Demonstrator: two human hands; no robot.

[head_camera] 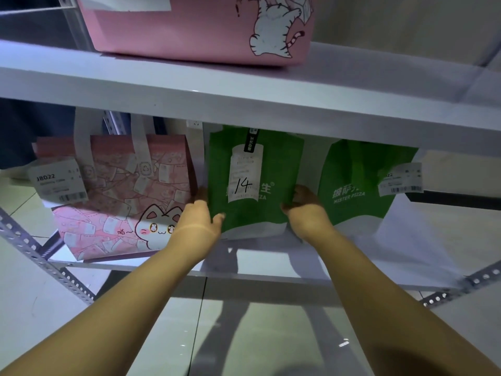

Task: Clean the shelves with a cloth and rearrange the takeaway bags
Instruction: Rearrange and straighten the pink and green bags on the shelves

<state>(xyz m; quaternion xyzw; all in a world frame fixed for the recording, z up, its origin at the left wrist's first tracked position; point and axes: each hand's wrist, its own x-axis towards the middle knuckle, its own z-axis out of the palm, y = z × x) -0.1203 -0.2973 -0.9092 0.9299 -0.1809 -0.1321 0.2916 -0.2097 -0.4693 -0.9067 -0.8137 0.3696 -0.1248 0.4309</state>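
A green pizza bag (252, 213) with a receipt marked "14" stands in the middle of the lower shelf (271, 256). My left hand (199, 222) grips its left edge, thumb on the front. My right hand (305, 211) holds its right edge with curled fingers. A pink cat bag (122, 202) stands just left of it, touching my left hand. To the right stands a second green pizza bag (357, 185). No cloth is in view.
The upper shelf (244, 88) carries a pink bag with a white tiger (200, 28). Perforated metal uprights (40, 256) frame the rack at left and right. Grey floor tiles (32, 299) show below. A wall socket (194, 124) sits behind the bags.
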